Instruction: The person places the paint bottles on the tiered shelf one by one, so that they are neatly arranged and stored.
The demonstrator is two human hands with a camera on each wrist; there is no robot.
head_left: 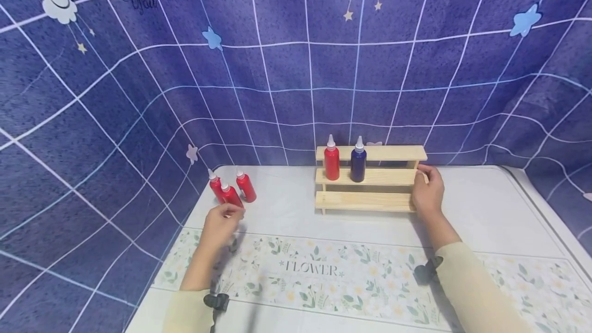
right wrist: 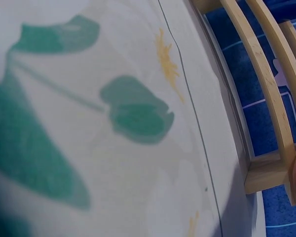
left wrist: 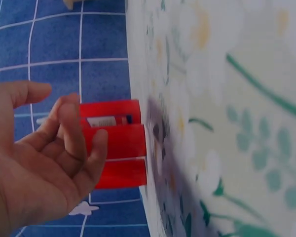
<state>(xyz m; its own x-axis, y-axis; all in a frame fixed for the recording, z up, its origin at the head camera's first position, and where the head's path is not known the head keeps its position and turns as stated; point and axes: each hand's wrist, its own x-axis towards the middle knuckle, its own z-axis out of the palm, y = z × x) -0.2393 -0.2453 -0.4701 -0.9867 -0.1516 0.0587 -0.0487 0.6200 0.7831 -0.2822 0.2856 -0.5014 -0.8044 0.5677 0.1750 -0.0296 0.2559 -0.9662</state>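
Three red squeeze bottles with pale pointed caps stand together at the table's left. My left hand is just in front of them, its fingers loosely bent; in the left wrist view the hand holds nothing, and red bottles show behind its fingers. A three-tier wooden rack stands at the back. One red bottle and one dark blue bottle stand upright on its middle tier. My right hand grips the rack's right end; only a sliver of it shows in the right wrist view, beside the rack.
A white table carries a floral band with the word FLOWER. Blue gridded cloth hangs close behind the rack and along the left side. Dark straps are on both wrists.
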